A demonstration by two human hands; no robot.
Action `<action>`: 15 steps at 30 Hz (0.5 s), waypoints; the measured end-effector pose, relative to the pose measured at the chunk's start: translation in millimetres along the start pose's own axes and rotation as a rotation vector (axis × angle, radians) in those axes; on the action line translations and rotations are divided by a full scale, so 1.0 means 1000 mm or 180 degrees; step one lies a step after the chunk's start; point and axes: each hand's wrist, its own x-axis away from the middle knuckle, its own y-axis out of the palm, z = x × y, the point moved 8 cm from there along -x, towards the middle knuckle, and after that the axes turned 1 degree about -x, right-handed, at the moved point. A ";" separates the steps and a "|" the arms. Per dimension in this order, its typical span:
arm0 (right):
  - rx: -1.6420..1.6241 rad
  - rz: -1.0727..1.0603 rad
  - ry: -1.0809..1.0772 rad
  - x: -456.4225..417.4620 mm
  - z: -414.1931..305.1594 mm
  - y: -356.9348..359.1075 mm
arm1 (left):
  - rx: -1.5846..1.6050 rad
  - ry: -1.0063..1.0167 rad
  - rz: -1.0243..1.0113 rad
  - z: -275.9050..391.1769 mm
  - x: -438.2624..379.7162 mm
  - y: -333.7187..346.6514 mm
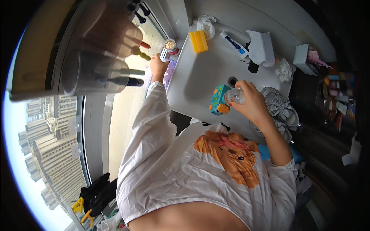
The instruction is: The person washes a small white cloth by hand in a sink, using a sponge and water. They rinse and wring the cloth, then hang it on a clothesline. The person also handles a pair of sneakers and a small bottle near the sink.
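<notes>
My right hand (252,101) grips a small clear plastic bottle or jar (236,95) over a white washbasin (199,69), close to its drain hole (232,81). Touching or just beside the clear container is a teal and orange toy vehicle (218,99); whether they are joined I cannot tell. My left hand (158,65) reaches to the window sill at the basin's left edge, over a purple patterned packet (169,72). Its fingertips are partly hidden, so its hold on the packet is unclear. A small lidded cup (171,47) stands just past that hand.
On the basin's far part lie a yellow soap bar (199,41), a toothpaste tube (234,45), a white cloth (260,48) and crumpled tissue (284,70). Grey sneakers (279,106) sit at the right edge. Clear cups with brushes (95,72) hang near at upper left, beside the window.
</notes>
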 end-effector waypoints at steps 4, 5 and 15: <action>-0.0050 0.0155 0.0474 0.005 0.021 -0.006 | 0.0071 0.0574 0.0087 0.028 -0.024 0.015; -0.0026 0.0162 0.0619 0.005 0.026 -0.006 | -0.0068 0.0739 0.0074 0.043 -0.031 0.018; -0.0089 0.0364 0.0448 -0.018 0.025 -0.011 | -0.1010 0.1055 -0.0949 0.054 -0.093 0.080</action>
